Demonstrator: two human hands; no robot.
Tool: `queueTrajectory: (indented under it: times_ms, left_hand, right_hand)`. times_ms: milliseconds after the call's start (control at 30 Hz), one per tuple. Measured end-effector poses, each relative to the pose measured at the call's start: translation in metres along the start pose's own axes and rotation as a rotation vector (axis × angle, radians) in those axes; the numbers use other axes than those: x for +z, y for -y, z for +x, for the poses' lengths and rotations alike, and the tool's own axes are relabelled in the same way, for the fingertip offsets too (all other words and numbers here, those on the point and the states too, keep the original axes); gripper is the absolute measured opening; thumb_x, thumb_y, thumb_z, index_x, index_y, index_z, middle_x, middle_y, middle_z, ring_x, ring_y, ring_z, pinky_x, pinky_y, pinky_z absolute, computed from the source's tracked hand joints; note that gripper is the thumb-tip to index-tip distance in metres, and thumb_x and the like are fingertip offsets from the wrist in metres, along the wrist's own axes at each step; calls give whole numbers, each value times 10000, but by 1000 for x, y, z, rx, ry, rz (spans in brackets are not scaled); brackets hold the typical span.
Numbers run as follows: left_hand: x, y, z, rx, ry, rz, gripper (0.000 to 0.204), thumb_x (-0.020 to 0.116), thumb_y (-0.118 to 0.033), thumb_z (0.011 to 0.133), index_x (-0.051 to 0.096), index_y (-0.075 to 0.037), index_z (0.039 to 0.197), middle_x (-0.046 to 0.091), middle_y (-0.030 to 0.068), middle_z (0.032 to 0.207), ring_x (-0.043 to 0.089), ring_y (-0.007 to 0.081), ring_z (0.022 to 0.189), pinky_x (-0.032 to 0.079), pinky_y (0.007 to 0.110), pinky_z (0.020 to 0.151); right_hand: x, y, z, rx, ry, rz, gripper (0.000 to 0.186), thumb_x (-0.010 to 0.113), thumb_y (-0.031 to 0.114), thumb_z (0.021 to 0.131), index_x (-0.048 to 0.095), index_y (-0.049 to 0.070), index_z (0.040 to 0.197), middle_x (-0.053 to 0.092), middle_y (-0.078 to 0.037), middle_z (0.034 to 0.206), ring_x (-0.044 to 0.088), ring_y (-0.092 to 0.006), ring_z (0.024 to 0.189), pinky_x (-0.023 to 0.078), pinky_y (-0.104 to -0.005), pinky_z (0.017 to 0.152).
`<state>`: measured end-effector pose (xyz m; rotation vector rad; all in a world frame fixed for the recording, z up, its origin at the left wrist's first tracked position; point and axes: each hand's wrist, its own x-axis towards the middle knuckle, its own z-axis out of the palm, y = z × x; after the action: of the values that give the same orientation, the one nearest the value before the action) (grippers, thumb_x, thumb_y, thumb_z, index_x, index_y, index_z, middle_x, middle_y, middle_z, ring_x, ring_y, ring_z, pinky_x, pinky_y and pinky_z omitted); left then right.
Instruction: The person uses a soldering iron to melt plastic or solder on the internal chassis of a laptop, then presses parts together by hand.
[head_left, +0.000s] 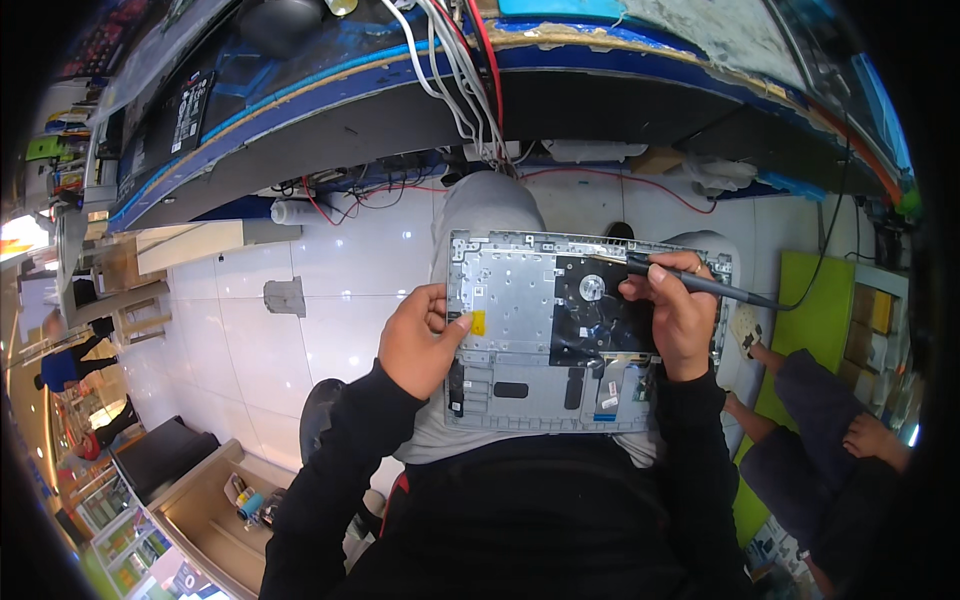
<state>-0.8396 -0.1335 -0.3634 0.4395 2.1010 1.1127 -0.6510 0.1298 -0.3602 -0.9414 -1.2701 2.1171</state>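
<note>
We see a silver-grey rectangular laptop casing panel (515,290) lying across the person's lap, on the pale grey trousers (488,205), its inner side facing up. A shiny black sheet (605,325) covers its upper middle, and a small yellow sticker (479,323) sits near its left edge. There we find the left hand (418,340) gripping that edge, with the thumb on top beside the sticker. The right hand (680,308) holds a black pen-shaped tool (708,284) with a slim metal tip, its fingers closed around the handle. The tip points left at the panel's upper edge; whether it touches, we cannot tell. From the handle, a thin black cord (818,268) curves up to the right. Beyond the knees we see a blue-edged tabletop (560,36), with a bundle of white and red cables (460,85) hanging over its front. White tiles (350,265) cover the floor. To the right, near a bright green bench (812,290), we notice another person (815,440) in dark clothing.
</note>
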Motion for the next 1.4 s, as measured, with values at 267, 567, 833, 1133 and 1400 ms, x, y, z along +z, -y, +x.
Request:
queueTrajectory:
  times_ms: [267, 567, 833, 1133, 1400]
  left_hand:
    - [-9, 12, 13, -58, 127, 73, 424, 788, -67, 858, 603, 83, 1208, 585, 52, 895, 539, 119, 746, 515, 282, 727]
    - [-6, 11, 16, -85, 145, -44, 373, 740, -13, 879, 592, 82, 1209, 595, 33, 886, 521, 84, 713, 493, 251, 695]
    - [-8, 14, 15, -73, 117, -7, 369, 731, 1, 884, 588, 83, 1214, 613, 46, 905, 549, 90, 739, 498, 247, 700]
    - [-10, 20, 14, -43, 106, 4, 374, 726, 10, 879, 592, 76, 1223, 620, 65, 906, 551, 104, 731, 500, 263, 699]
    - [-8, 22, 14, -31, 99, 9, 379, 724, 6, 878, 589, 79, 1225, 614, 71, 905, 557, 126, 741, 505, 281, 712]
  right_hand:
    - [39, -3, -12, 72, 186, -138, 155, 716, -5, 936, 663, -59, 1072, 744, -186, 938, 771, -257, 863, 630, -337, 809]
    - [87, -36, -9, -219, 389, -530, 152, 807, 106, 853, 754, -20, 919, 752, -113, 811, 698, -168, 698, 544, -303, 653]
    - [97, -36, -8, -150, 426, -631, 178, 789, 146, 869, 758, -18, 929, 757, -118, 817, 705, -201, 692, 545, -319, 658]
    - [103, -37, -7, -209, 451, -665, 157, 790, 124, 856, 759, -20, 909, 752, -128, 808, 710, -230, 684, 547, -337, 643]
    - [102, -41, -7, -258, 475, -687, 134, 790, 99, 839, 759, -24, 880, 749, -141, 806, 714, -258, 680, 546, -349, 631]
